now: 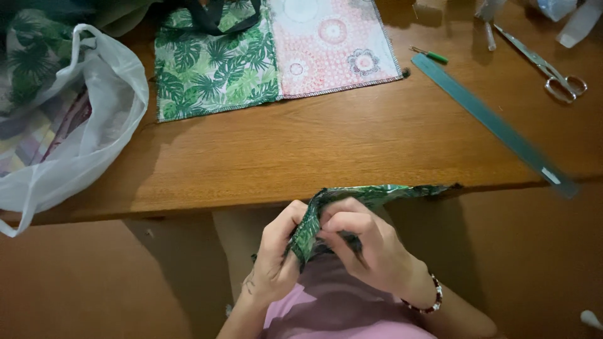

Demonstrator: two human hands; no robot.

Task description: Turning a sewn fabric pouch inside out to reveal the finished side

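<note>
Below the table's front edge, my left hand [274, 254] and my right hand [363, 242] pinch a narrow strip of green leaf-print fabric [377, 194]. The strip is bunched between my fingers over my lap and runs up and to the right along the table edge. A beaded bracelet [433, 300] circles my right wrist. On the wooden table [326, 144] above lies a flat sewn piece, its left half green leaf-print [213, 69] and its right half pink patterned fabric [333, 44].
A white plastic bag [69, 132] holding fabrics sits at the table's left. A long teal ruler [493, 122] lies diagonally at the right, scissors [546, 66] beyond it, and a small green-handled tool [430, 54] near the pink fabric. Dark straps [217, 19] rest on the leaf print.
</note>
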